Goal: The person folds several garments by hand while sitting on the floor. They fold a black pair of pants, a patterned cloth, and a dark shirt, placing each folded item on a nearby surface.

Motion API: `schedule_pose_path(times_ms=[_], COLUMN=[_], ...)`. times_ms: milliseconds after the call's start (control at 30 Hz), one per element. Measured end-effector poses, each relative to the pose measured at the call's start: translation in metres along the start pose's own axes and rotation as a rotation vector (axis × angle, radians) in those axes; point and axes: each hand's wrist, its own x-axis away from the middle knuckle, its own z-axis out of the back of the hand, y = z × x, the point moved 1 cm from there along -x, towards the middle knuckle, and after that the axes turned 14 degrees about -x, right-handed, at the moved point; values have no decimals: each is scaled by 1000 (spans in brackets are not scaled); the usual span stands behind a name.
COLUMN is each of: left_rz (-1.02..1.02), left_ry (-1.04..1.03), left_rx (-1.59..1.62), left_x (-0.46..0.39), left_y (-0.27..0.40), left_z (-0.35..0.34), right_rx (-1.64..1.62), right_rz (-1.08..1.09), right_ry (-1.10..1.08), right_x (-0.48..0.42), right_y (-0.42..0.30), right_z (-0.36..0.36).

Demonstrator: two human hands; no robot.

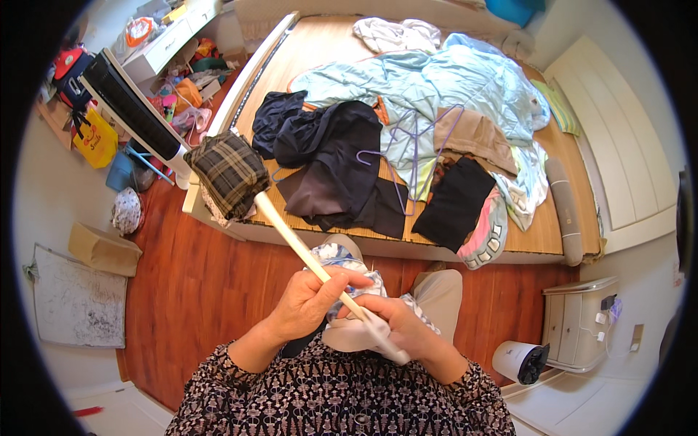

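My left hand grips a slim cream-coloured pole, thumb along its top. The pole slants from the bed corner down toward my body. Around its lower part, my right hand holds a white cloth; the end there is blurred. Beyond the pole's far tip sits a folded brown plaid cloth on the bed corner. Dark garments lie on the bed before me, beside purple hangers. Farther right are a folded black garment and a brown one.
A rumpled light blue quilt covers the back of the bed. At left stand a tower fan, a tan box and a scribbled whiteboard. A white bin and a bedside cabinet are at right.
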Motion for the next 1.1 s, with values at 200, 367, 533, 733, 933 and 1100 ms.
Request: schedule_pose_path(times_ms=[200, 367, 533, 733, 933, 1100], left_rz=[186, 236, 171, -255, 139, -192], left_ry=[374, 595, 753, 50, -416, -597], left_rx=[322, 804, 801, 1065, 167, -87], left_x=[-12, -21, -53, -202, -179, -93], left_y=[-24, -67, -92, -49, -5, -10], left_z=[24, 84, 147, 158, 15, -57], right_rx=[357, 417, -96, -230, -323, 4], right_rz=[164, 448, 707, 507, 379, 304], right_ry=[148, 207, 445, 450, 685, 696], right_x=[2, 7, 59, 66, 40, 24], right_y=[16, 10, -5, -16, -10, -11], right_z=[-12, 15, 58, 50, 49, 59])
